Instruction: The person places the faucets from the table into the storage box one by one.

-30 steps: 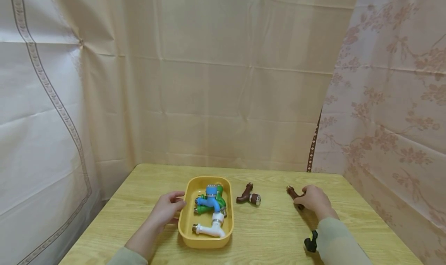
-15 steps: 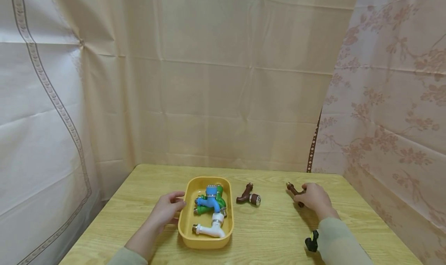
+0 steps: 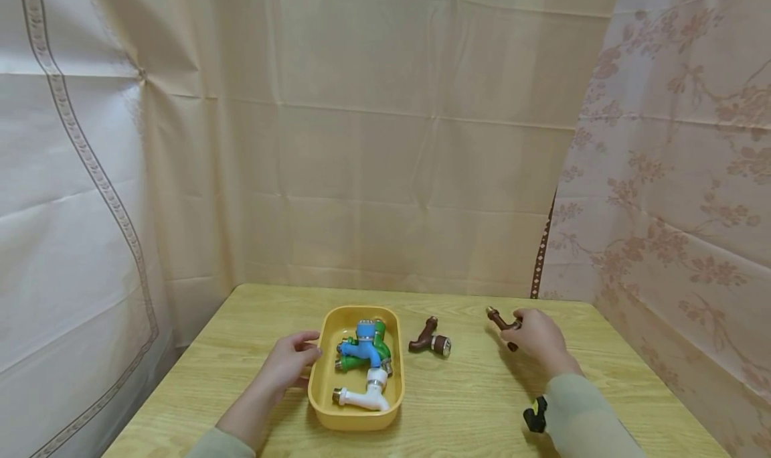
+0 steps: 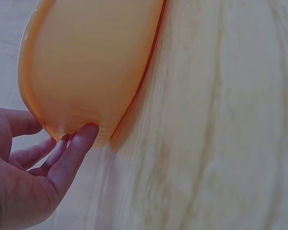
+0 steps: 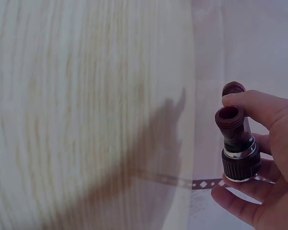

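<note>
My right hand [image 3: 535, 337] holds a brown tap [image 5: 236, 136] between thumb and fingers, raised off the table at the right. In the right wrist view its ribbed knob points down, with a silver ring above it. My left hand [image 3: 290, 363] touches the outer left side of a yellow plastic tub [image 3: 314, 404], fingers loosely extended against the wall. Inside the tub lie a blue tap [image 3: 361, 347], green taps [image 3: 354, 362] partly under it, and a white tap [image 3: 364, 396]. Another brown tap [image 3: 429, 341] lies on the table, right of the tub.
A small black object with a yellow part [image 3: 535, 416] is by the right sleeve, partly hidden. The wood-grain table [image 3: 464, 398] has its far edge against a beige curtain [image 3: 385, 177]. A flowered curtain [image 3: 680, 197] hangs at the right.
My right hand has lifted the brown tap off the table and shifted it slightly up and left. My left hand and the tub have stayed in place.
</note>
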Available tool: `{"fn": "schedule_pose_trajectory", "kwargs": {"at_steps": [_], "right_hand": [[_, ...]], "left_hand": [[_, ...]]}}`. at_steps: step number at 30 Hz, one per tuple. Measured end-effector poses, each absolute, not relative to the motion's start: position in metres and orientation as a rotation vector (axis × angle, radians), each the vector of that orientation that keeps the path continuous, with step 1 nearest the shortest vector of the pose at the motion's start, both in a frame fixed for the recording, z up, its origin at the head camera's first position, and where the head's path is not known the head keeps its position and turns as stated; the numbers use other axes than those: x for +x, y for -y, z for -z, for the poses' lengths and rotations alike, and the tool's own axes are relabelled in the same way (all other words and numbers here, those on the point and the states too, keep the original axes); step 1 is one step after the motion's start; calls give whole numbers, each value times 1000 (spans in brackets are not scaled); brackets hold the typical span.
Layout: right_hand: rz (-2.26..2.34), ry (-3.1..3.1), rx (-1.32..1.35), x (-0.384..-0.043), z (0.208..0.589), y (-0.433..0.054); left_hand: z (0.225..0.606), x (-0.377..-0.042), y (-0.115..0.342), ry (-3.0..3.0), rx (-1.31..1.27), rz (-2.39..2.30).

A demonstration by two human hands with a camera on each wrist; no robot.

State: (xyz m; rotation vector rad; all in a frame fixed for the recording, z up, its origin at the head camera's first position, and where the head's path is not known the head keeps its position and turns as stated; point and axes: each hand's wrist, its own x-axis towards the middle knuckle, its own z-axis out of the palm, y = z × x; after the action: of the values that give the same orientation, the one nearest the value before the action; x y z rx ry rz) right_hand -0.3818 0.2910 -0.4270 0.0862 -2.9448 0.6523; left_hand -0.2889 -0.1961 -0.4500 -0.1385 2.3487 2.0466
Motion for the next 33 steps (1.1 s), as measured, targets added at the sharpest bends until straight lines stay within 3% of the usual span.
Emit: {"fn": "schedule_pose_trajectory", "kwargs": {"at_steps": [33], "right_hand": [[-549, 2843, 275, -380, 408, -244]], "left_hand": [[451, -289, 196, -2370, -136, -2035]]}}
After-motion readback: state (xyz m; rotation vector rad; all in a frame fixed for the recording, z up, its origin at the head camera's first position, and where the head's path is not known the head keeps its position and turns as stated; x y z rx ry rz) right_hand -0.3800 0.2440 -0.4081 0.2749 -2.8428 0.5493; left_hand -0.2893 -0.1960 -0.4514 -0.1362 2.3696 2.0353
